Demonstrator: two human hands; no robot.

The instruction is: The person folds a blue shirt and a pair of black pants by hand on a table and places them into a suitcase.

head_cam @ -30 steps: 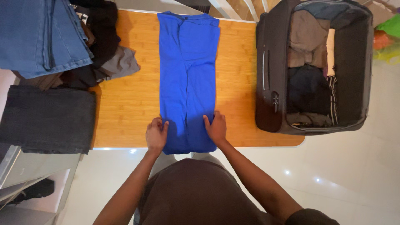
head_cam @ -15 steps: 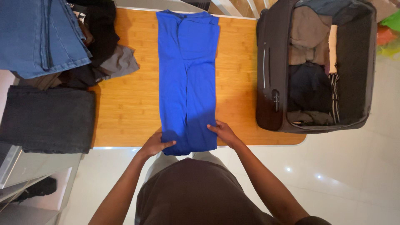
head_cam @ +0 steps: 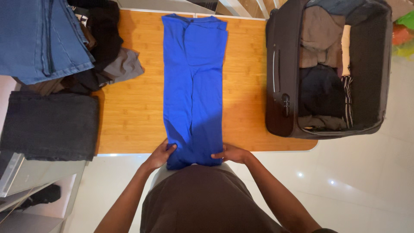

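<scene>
Hands meet the near hem of a blue garment (head_cam: pixel 194 86) that lies folded into a long strip down the middle of the table (head_cam: pixel 133 116), its hem hanging just over the near edge. At seven o'clock of the strip the left hand (head_cam: pixel 160 155) has its fingers closed on the hem corner; at five o'clock the right hand (head_cam: pixel 230 153) pinches the other corner, fingers curled onto the cloth. Pale glossy floor tiles (head_cam: pixel 345 185) spread beneath and to the right. On the warm wooden top, at nine o'clock, sits a dark grey folded piece (head_cam: pixel 49 125), with blue jeans (head_cam: pixel 41 36) and a heap of dark clothes (head_cam: pixel 108 51) farther off at ten and eleven. At two o'clock stands an open black suitcase (head_cam: pixel 280 86), holding folded brown, dark navy and striped garments.
</scene>
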